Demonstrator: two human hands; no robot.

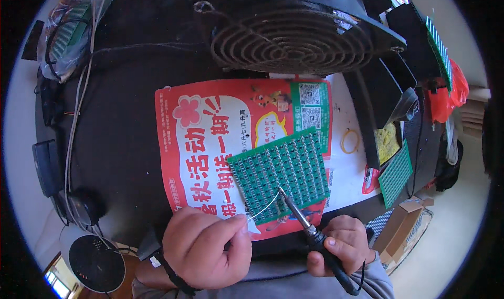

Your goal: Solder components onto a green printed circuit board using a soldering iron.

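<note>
A green circuit board (268, 168) with rows of small parts lies tilted on a red and white printed sheet (176, 136). In my right hand (344, 241) is a soldering iron (298, 212), gripped by its black handle, its tip at the lower middle of the board. Between the thumb and forefinger of my left hand (210, 246) I pinch a thin strand of solder wire (265, 207). The strand curves up to the board and ends right by the iron's tip; whether the two touch is too small to tell.
A black fan with a round wire grille (294, 42) stands behind the sheet. At the right are a black stand with a yellow sponge (387, 144), another green board (396, 173), a red bag (449, 92) and a cardboard box (404, 231). Cables (79, 105) run down the left.
</note>
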